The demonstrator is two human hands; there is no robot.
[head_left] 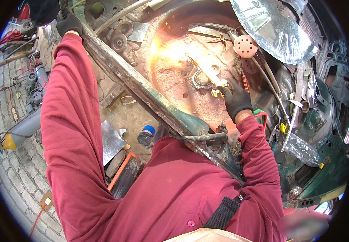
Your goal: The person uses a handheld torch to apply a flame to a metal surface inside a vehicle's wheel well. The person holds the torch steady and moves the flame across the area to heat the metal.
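Note:
My right hand (237, 97), in a dark glove, is closed around a slim brass-coloured torch (208, 71). The torch points up and to the left over a round, rusty metal pan (170, 86). Beyond its tip, a blinding yellow-white flare (168, 51) washes out the metal surface. My left hand (69, 23), also gloved, is far off at the upper left, beside the end of a long worn metal rail (130, 82). Its fingers curl round something dark that I cannot make out. That rail runs diagonally between my arms.
Grinding discs (119, 42) lie left of the pan. A perforated sanding disc (245, 46) and a shiny sheet-metal panel (277, 30) are at upper right. A clear plastic bottle (304, 151) rests on green bodywork at right. Gas cylinders (23, 128) and cords are on the brick paving.

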